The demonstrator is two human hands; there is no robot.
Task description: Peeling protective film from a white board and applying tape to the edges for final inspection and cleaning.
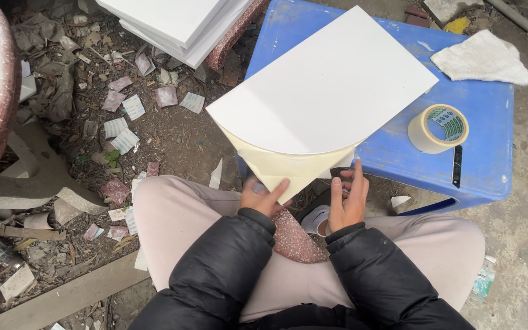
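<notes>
A white quarter-round panel [322, 85] lies on a blue plastic stool [490, 122], its curved edge overhanging toward me. Beige tape or backing film [282, 166] is folded under that curved edge. My left hand [263, 197] presses fingers against the beige film from below, slightly blurred. My right hand [346, 201] is just right of it, fingers raised and apart near the panel's edge, holding nothing I can make out. A speckled reddish stone piece [291, 235] rests on my lap between my arms.
A roll of beige tape [438, 128] and a dark cutter [457, 165] sit on the stool, with a white rag [481, 58] at its far corner. Stacked white panels [175, 24] lie at top. Paper scraps and rubble [123, 122] cover the ground left.
</notes>
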